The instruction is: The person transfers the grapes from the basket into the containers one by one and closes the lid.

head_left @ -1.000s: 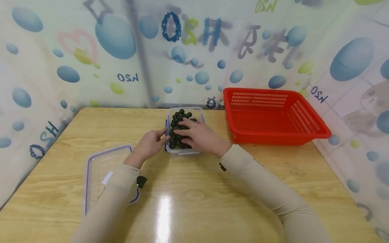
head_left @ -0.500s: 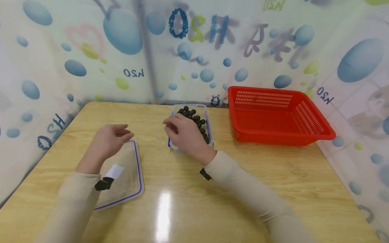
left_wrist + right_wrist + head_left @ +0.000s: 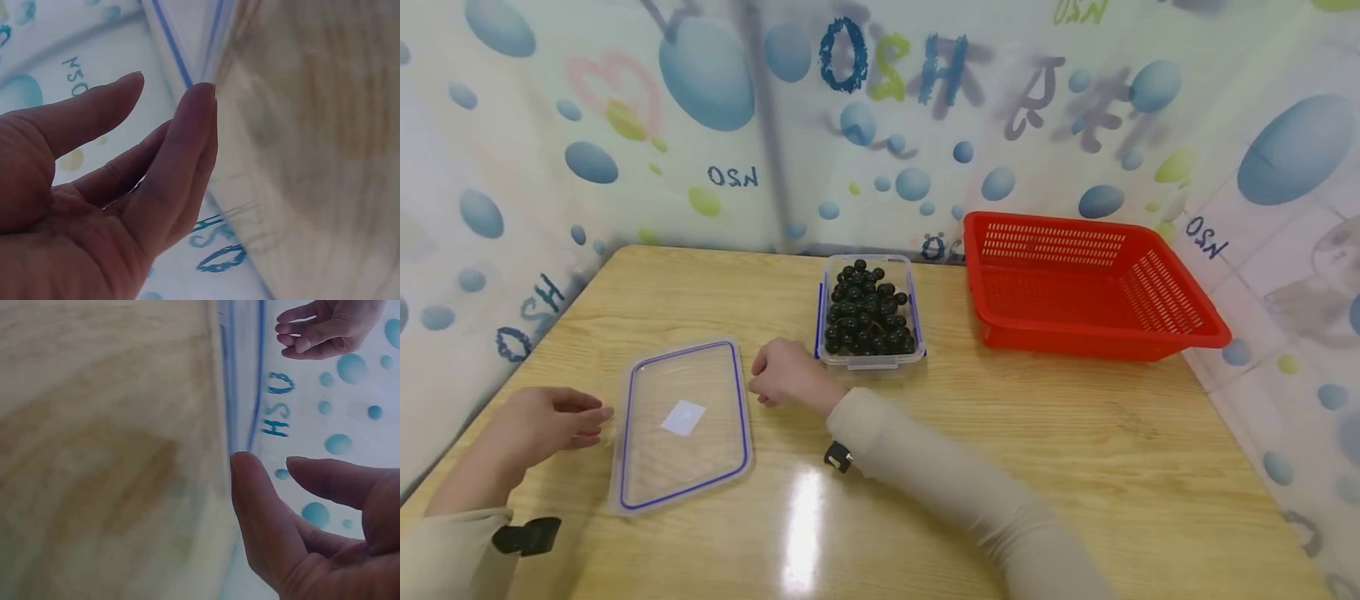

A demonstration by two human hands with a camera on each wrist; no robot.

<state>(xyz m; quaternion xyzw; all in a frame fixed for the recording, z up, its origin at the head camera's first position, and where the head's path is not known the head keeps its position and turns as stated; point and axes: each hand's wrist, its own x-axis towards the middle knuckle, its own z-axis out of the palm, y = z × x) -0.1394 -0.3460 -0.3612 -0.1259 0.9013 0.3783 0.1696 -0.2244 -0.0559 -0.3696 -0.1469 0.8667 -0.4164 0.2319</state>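
A clear plastic lid (image 3: 711,454) with a blue seal lies flat on the table at left, a small white label on it. Just off its left edge is my left hand (image 3: 553,421), thumb and fingers apart and holding nothing. My right hand (image 3: 792,375) is beside the lid's right edge, also without anything in it; the right wrist view shows a gap between its thumb (image 3: 331,478) and fingers. Behind the right hand stands the uncovered clear container (image 3: 871,362), filled with dark grapes (image 3: 867,312), its blue clips folded out at the sides.
A red plastic basket (image 3: 1090,340) with slotted walls stands at the back right of the wooden table (image 3: 1037,467). A patterned curtain (image 3: 805,142) hangs behind the table and along its sides.
Both hands have left the grapes and container, moving left and toward the front to either side of the lid. The grapes and the whole lid now show unobstructed.
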